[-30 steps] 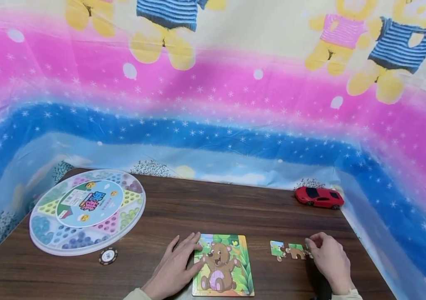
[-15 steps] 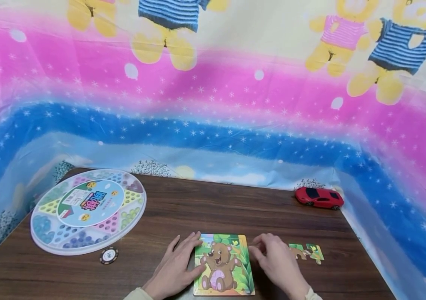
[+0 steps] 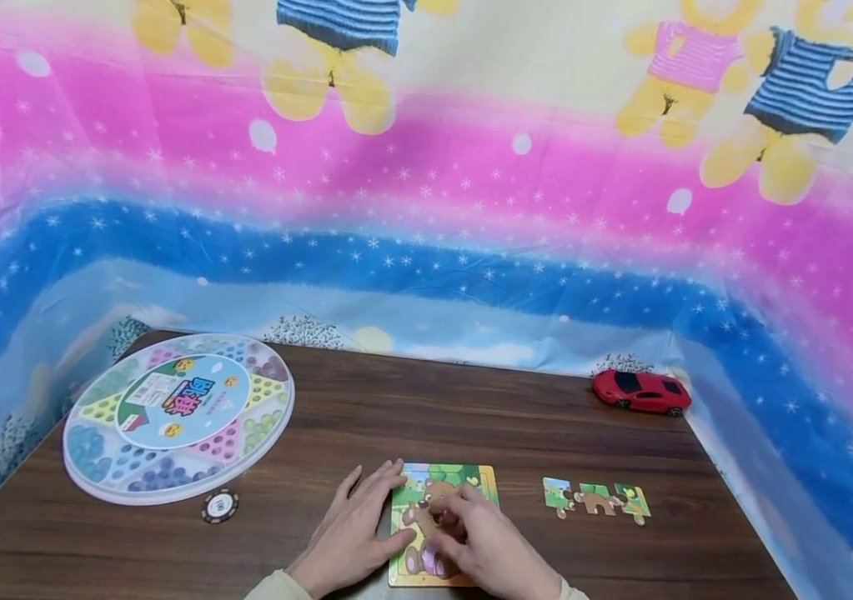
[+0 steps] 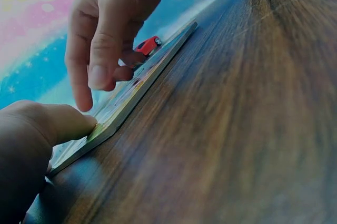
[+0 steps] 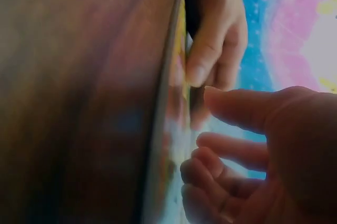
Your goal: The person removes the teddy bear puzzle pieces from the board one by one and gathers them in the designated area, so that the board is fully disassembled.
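A square jigsaw puzzle point(image 3: 474, 473) with a brown cartoon bear lies flat on the dark wood table. My left hand point(image 3: 351, 535) rests along its left edge, fingers extended and thumb on the board. Over the puzzle's middle is my right hand point(image 3: 499, 543), its fingers loosely bent and hiding part of the bear. In the right wrist view, a gap shows between thumb and fingers of the right hand point(image 5: 295, 150), with nothing seen between them. To the puzzle's right, a green-and-blue piece point(image 3: 557, 495), a brown arched piece point(image 3: 597, 500) and a green piece point(image 3: 632, 502) lie in a row.
A round Chinese checkers set point(image 3: 184, 408) with coloured marbles takes up the table's left side, and a poker chip point(image 3: 220, 505) lies just in front of it. At the back right stands a red toy car point(image 3: 640, 392). A cartoon bear curtain point(image 3: 426, 200) surrounds the table.
My right hand has gone left from the pieces at the right, past the puzzle's right edge, to over its middle. All three loose pieces are now uncovered. My left hand stays put.
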The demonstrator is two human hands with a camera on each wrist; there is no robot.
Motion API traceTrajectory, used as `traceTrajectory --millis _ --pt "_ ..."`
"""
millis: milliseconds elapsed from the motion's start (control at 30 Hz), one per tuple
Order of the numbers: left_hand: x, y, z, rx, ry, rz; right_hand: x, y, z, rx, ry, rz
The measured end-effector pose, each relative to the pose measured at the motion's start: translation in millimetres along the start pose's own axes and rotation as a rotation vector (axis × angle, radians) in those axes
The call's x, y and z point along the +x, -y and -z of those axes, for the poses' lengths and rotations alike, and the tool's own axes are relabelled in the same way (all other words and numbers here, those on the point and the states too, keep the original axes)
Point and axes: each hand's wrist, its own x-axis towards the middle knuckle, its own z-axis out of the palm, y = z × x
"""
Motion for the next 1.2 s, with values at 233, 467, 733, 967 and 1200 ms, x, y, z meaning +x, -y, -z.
traceTrajectory --millis 233,467,733,967,1200 --pt "0.3 -0.2 1.0 0.003 0.016 0.006 0 1 -7 -0.062 0.040 0.102" --pt "0.0 -0.7 2.1 0.000 0.020 0.004 0 1 -10 -0.141 0.024 0.097" --pt "-0.7 -1.0 1.4 0.012 0.017 -0.001 1 0 -12 -0.156 0.010 0.093" --pt "-1.7 -1.7 1.2 0.002 0.014 -0.007 4 0 -13 -0.165 -0.001 0.081" --pt "-2.0 -1.0 1.1 0.003 0.006 -0.005 6 -1 -14 -0.133 -0.021 0.079"
